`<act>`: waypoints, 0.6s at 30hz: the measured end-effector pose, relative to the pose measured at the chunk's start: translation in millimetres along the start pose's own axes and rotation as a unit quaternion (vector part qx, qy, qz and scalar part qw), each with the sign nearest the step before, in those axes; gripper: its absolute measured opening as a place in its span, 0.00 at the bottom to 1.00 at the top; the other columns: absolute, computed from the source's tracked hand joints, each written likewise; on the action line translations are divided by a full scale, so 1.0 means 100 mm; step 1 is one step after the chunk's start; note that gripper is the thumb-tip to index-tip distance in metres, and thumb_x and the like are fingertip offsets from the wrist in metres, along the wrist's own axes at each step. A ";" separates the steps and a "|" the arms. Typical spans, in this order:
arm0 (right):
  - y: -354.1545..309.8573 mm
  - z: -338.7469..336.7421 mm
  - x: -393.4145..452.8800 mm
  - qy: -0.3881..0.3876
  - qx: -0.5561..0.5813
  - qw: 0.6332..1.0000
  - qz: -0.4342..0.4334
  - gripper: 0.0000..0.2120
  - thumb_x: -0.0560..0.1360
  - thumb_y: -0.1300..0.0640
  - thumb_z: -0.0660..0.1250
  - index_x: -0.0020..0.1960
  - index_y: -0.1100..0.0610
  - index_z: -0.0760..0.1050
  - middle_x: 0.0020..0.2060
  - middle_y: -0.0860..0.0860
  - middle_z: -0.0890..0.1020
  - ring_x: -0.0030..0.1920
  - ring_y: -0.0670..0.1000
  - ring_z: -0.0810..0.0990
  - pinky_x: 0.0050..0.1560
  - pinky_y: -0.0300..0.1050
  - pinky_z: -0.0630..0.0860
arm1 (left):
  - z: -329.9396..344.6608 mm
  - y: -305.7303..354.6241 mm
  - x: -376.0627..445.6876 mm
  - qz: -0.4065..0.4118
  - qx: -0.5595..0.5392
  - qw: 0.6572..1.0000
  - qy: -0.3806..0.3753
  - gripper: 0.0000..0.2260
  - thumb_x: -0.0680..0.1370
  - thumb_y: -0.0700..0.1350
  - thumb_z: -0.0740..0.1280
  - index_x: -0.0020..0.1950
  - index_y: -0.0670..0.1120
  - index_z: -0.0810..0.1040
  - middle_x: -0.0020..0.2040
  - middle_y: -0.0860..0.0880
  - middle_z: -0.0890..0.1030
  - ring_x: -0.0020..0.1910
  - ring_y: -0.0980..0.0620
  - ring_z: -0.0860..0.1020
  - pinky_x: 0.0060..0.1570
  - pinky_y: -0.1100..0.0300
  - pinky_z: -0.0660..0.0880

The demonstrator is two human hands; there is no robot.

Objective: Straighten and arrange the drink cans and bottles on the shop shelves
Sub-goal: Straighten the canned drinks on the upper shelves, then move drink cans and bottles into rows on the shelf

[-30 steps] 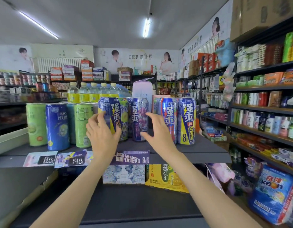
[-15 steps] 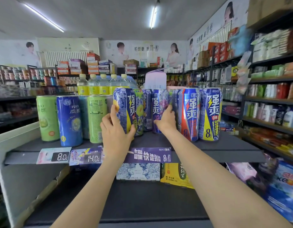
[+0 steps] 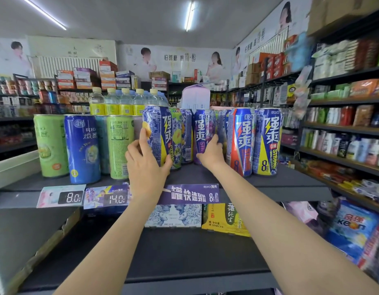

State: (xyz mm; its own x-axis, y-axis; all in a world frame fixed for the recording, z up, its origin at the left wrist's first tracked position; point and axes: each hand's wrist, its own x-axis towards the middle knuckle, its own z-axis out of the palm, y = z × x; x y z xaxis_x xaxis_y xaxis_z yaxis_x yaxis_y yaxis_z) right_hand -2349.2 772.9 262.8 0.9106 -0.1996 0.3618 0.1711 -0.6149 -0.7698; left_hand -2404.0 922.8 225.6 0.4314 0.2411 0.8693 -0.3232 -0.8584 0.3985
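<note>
L hand (image 3: 145,165) grips the blue-purple can (image 3: 155,135) on the top shelf (image 3: 290,184): thumb round its lower right side, fingers curled up the left side, index tip near mid-height. Can stands upright at 12 o'clock from the wrist, just fwd of the row behind it. R hand (image 3: 211,153) wraps the purple grape can (image 3: 203,135) low down, fingers curled round its right side, thumb on the left; can sits at 12 o'clock from that hand, between the lime-label can (image 3: 176,141) at its 9 and the red-blue can (image 3: 240,141) at its 3.

Hidden: R fingertips go behind the grape can into the gap, can't see how far. Bases of both held cans covered by the hands. Cans behind the front row mostly blocked. Right-side shelving blurred.

Vs 0.5 s ago: both hands on the same two cans, grips about the same; L index sits a bit higher on the can. View closer.
</note>
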 end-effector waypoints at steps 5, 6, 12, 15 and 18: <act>-0.11 -0.02 -0.10 -0.015 0.088 0.995 0.035 0.40 0.73 0.61 0.70 0.75 0.59 0.47 0.72 0.62 0.53 0.67 0.62 0.65 0.62 0.47 0.67 | -0.01 0.00 -0.01 -0.005 -0.007 1.000 -0.003 0.36 0.71 0.45 0.73 0.73 0.38 0.59 0.57 0.33 0.70 0.54 0.35 0.69 0.53 0.47 0.70; -0.14 -0.01 -0.10 -0.009 0.113 0.992 0.049 0.40 0.73 0.62 0.70 0.75 0.59 0.47 0.72 0.61 0.53 0.67 0.61 0.65 0.62 0.47 0.67 | -0.02 0.00 -0.02 -0.005 -0.008 1.000 -0.003 0.36 0.71 0.45 0.73 0.73 0.38 0.59 0.57 0.34 0.70 0.54 0.35 0.70 0.52 0.47 0.70; -0.15 0.10 0.05 0.012 0.172 0.981 0.084 0.38 0.74 0.66 0.66 0.75 0.57 0.47 0.72 0.60 0.54 0.66 0.60 0.66 0.50 0.40 0.65 | -0.01 -0.01 -0.02 -0.004 -0.019 1.000 0.000 0.36 0.71 0.45 0.73 0.73 0.39 0.59 0.57 0.34 0.70 0.54 0.36 0.70 0.52 0.46 0.71; -0.11 0.15 0.15 0.013 0.185 0.979 0.086 0.37 0.74 0.68 0.64 0.76 0.57 0.48 0.72 0.60 0.54 0.68 0.60 0.64 0.58 0.43 0.67 | 0.00 -0.02 -0.03 -0.004 -0.020 1.000 -0.001 0.37 0.71 0.45 0.73 0.74 0.39 0.59 0.57 0.35 0.70 0.54 0.37 0.69 0.52 0.46 0.71; -0.06 0.18 0.28 0.012 0.191 0.978 0.087 0.36 0.74 0.69 0.63 0.75 0.57 0.49 0.71 0.61 0.55 0.68 0.60 0.64 0.64 0.46 0.67 | 0.01 -0.03 -0.02 -0.001 -0.018 1.000 0.002 0.37 0.70 0.45 0.73 0.73 0.39 0.59 0.57 0.35 0.70 0.53 0.37 0.70 0.52 0.46 0.71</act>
State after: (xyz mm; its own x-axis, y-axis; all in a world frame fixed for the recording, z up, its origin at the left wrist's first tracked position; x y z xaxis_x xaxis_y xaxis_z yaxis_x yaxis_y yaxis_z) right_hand -2318.3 784.9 268.3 0.9301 -0.2968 0.2163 0.1459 -0.2417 -0.9593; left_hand -2403.2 924.1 222.7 0.4291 0.2445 0.8695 -0.3518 -0.8414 0.4102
